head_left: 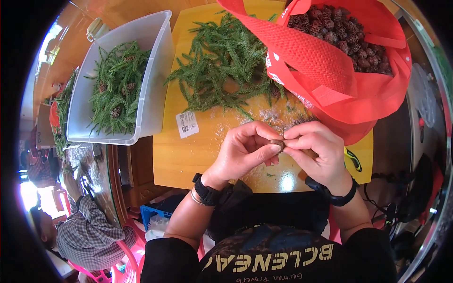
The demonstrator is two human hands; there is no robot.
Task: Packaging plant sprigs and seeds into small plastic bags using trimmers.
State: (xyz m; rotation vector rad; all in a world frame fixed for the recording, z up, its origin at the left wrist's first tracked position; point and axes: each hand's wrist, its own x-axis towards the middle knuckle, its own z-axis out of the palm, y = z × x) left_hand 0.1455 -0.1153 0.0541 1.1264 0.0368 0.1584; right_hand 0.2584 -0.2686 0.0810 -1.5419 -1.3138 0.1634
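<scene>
Over the near half of the yellow table, my left hand [249, 150] and my right hand [317, 147] meet fingertip to fingertip. Both are closed on a small brown pine cone [280, 143], mostly covered by the fingers and thumbs. Beyond them lies a pile of green artificial pine sprigs [226, 56]. A red fabric bag [377, 101] full of dark brown pine cones [337, 35] stands at the far right. To the left, a clear plastic bin [155, 85] contains green sprigs with several pine cones among them.
A white label [187, 124] and pale crumbs lie on the yellow tabletop [188, 165]. A yellow-and-black tool handle [353, 159] shows beside my right hand. At the lower left, a person in a checked shirt [89, 236] sits on a pink chair [130, 257] by another table.
</scene>
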